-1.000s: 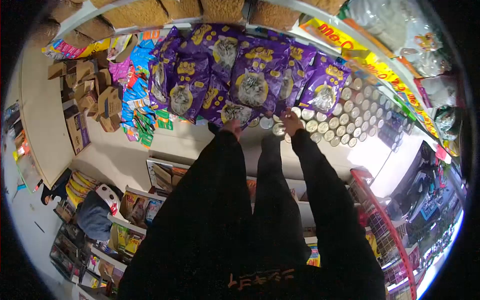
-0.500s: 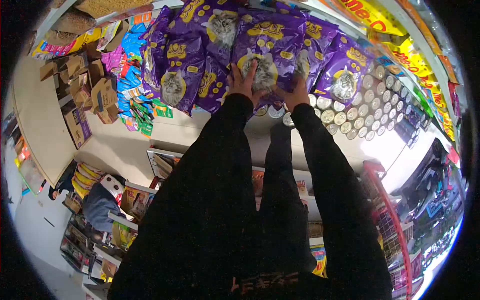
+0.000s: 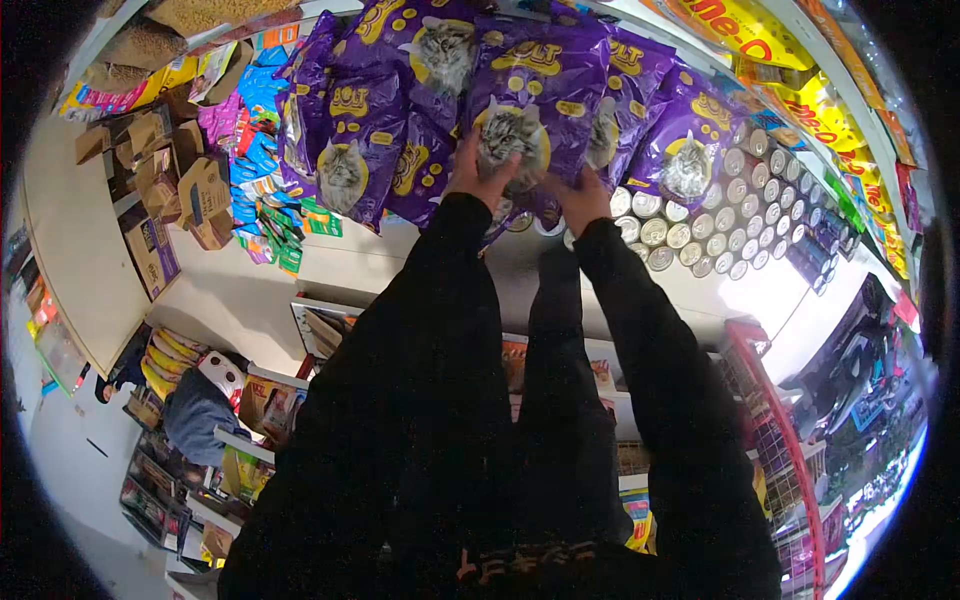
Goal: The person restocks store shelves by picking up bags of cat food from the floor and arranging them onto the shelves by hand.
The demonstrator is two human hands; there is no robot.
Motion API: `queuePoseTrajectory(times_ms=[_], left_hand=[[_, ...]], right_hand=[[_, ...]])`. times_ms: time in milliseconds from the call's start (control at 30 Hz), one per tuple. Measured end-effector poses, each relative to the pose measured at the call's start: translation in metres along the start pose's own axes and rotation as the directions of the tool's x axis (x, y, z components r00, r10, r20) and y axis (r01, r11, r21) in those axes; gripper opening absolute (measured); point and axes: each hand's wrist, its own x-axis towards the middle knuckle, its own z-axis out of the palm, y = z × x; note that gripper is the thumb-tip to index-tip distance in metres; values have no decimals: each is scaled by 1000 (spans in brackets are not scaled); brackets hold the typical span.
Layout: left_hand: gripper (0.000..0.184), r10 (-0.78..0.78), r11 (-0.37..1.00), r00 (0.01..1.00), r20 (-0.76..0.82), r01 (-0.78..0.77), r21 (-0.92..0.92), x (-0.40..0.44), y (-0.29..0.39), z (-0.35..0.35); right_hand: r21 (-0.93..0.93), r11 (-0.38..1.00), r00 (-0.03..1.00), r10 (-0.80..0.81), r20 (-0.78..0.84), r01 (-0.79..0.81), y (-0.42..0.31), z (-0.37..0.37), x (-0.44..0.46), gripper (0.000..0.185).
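Observation:
A purple cat food bag point(image 3: 530, 90) with a cat picture and yellow "BOLT" lettering stands among several matching bags. My left hand point(image 3: 482, 172) grips its lower left side, fingers bent against the plastic. At its lower right corner, my right hand point(image 3: 580, 203) has hold of the bag, with some fingertips hidden. Another purple bag point(image 3: 362, 150) leans to the left, and one more point(image 3: 687, 150) lies to the right, partly over the tins.
Rows of tins point(image 3: 735, 215) stand on the floor at right. Small blue pouches point(image 3: 258, 165) and open cardboard boxes point(image 3: 205, 200) are at left. Yellow Me-O bags point(image 3: 830, 125) line the right shelf. A red-framed wire rack point(image 3: 775, 420) stands at lower right.
My left hand has slid from the bag's front toward its lower left side. My right hand has moved slightly down at the lower right corner. The bag's bottom has shifted a little.

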Motion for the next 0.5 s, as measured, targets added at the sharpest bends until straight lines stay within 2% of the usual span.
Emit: queuePoseTrajectory(times_ms=[67,100,167,233,267,300,367,400,433,467,500], left_hand=[[81,-78,987,995,68,86,-133,5,-8,-3],[81,-68,988,996,66,76,-136,6,-20,0],[76,-24,868,1000,-10,15,-496,11,-52,12],[69,-134,787,991,0,106,-607,-1,-17,3],[66,-253,799,967,42,233,-555,-23,21,-10],[64,-202,844,979,4,176,-507,-21,5,-9],[55,-145,655,985,92,165,-737,-7,-68,5],[50,-149,440,957,248,288,-851,-14,-51,0],[45,-148,204,906,398,421,-884,-19,-36,-4],[45,-113,152,894,434,447,-882,-24,-26,-4],[46,-73,191,906,418,424,-885,-39,-16,-4]], right_hand=[[-15,1000,1000,-27,1,27,-21,3,-15,50],[-28,998,999,-54,1,54,-32,3,-23,46],[-48,994,995,-99,-7,99,-57,4,-43,42],[15,992,991,-127,-30,127,-79,-1,-71,32],[-25,992,992,-126,-15,125,-93,-9,-86,30],[-67,990,992,-126,-4,126,-105,-19,-102,29],[-65,982,984,-179,15,179,-119,-40,-131,27],[-63,977,978,-197,68,202,-129,-50,-147,26],[-63,971,968,-220,118,229,-140,-61,-164,26],[4,985,975,-171,139,172,-149,-71,-182,27],[71,991,978,-127,165,117,-157,-80,-202,28]])
